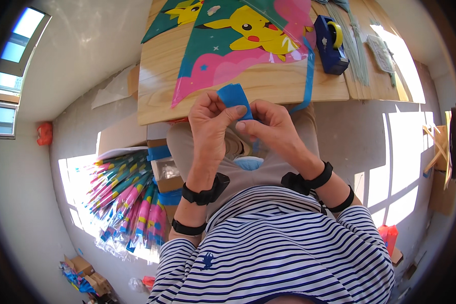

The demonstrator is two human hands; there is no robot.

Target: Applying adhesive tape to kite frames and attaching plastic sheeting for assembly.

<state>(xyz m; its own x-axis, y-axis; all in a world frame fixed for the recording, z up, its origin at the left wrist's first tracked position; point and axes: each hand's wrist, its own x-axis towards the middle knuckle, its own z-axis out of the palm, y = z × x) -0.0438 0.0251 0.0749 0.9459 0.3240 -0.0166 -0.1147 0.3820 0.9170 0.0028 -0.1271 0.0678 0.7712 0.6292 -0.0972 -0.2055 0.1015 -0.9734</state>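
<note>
Above my lap, at the near edge of the wooden table [157, 96], my left hand [207, 121] pinches a flat blue strip [230, 95] between thumb and fingers. It looks folded or layered. My right hand [276, 126] is closed at the strip's lower end, thumb against the fingers, close beside the left thumb. Beyond my hands lies a green and pink printed plastic sheet [210, 66] with a yellow cartoon animal, kite-like in shape. From its right side a long blue ribbon [309, 81] hangs over the table edge.
A dark blue tape dispenser [330, 48] with a yellow core stands right of the sheet. Thin rods [358, 58] and a clear plastic box [380, 53] lie farther right. To my left, a pile of folded colourful sheets [126, 197] rests beside cardboard boxes [121, 138].
</note>
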